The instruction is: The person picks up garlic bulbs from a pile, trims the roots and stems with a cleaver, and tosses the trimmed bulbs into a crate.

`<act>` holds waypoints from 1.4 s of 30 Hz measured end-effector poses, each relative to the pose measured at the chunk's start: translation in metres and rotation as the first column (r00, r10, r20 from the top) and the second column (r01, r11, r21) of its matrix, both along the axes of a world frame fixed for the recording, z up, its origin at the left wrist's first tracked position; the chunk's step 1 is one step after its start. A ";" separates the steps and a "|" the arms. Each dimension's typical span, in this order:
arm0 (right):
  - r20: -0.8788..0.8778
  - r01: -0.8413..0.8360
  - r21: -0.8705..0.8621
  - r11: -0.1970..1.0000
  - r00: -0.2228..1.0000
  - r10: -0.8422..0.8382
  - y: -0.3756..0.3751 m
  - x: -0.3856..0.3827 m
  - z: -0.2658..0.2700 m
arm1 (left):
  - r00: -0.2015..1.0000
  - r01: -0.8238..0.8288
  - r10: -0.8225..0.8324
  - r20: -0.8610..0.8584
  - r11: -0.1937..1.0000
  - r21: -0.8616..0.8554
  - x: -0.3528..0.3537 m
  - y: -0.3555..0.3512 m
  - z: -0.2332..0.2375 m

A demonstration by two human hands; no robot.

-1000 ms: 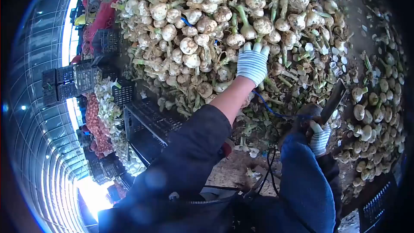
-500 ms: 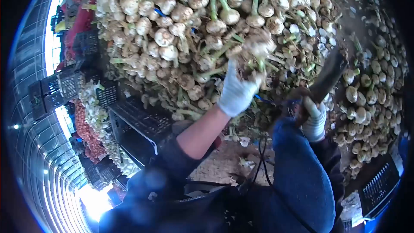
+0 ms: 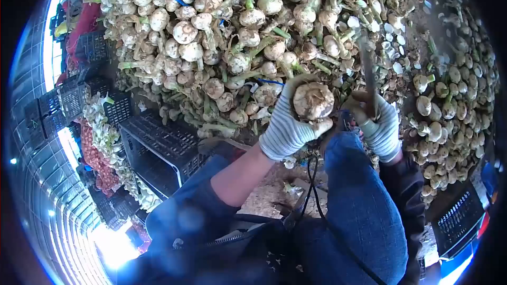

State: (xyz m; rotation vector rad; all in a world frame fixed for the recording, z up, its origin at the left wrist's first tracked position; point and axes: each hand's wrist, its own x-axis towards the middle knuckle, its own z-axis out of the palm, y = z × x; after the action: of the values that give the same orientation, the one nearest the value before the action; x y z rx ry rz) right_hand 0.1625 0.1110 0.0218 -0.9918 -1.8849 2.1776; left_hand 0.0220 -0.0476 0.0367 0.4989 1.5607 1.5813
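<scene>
A dirty, pale onion bulb [image 3: 313,100] sits in my left hand [image 3: 289,121], the gloved fingers wrapped round it, its root side facing up. To its right, my right hand [image 3: 379,126], also gloved, grips a long knife [image 3: 367,66], its blade pointing up and away from me. The knife is near the bulb but apart from it. Both hands are above my knees at the near edge of a large pile of onions [image 3: 185,31] with green stems.
More onions [image 3: 454,105] lie at the right. Black plastic crates [image 3: 158,140] stand at the left, and another crate [image 3: 459,219] at the lower right. Cut pieces [image 3: 393,42] are scattered beyond the knife. Red net sacks [image 3: 87,18] are at the far left.
My left hand has drawn back and turned, bringing the bulb closer to me. The knife has swung from slanting right to nearly upright, and my right hand has risen slightly.
</scene>
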 end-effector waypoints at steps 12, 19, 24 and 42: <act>0.086 -0.331 0.797 0.505 0.890 0.447 -0.008 -0.017 0.044 | 0.565 -0.241 0.156 0.810 0.970 -0.018 0.003 -0.008 -0.015; -0.009 -0.281 0.802 0.527 0.877 0.481 -0.012 -0.021 0.038 | 0.401 -0.313 0.164 0.901 0.949 -0.034 0.006 -0.005 -0.003; -0.087 -0.140 0.846 0.515 0.916 0.392 -0.007 -0.013 0.019 | 0.584 -0.249 0.345 0.735 0.938 -0.242 0.019 0.003 -0.003; 0.002 -0.027 0.220 0.975 1.000 0.027 -0.007 0.027 -0.011 | 0.973 -0.190 0.188 0.134 0.982 0.006 0.009 0.003 0.023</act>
State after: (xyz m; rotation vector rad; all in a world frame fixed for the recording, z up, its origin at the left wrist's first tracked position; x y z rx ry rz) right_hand 0.1898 0.1037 0.0108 -0.9284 -2.0937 1.9273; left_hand 0.0308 -0.0444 0.0596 0.2546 1.5295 1.7366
